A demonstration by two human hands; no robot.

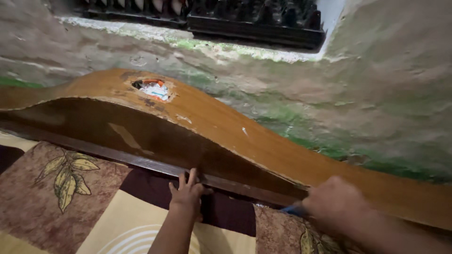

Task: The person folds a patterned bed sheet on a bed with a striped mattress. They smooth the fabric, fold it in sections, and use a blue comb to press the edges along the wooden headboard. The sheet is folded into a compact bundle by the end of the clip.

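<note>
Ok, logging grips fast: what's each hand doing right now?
Left hand: open, fingertips on the headboard's lower rail, holding nothing.
Right hand: blurred, apparently closed on something blue; what it is cannot be told.

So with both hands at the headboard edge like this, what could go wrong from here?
The left hand has fingers in the gap between the bedcover and the wooden headboard; they could get pinched. The right hand is blurred and seems to hold something blue, which might slip or scratch the worn varnish.
</note>
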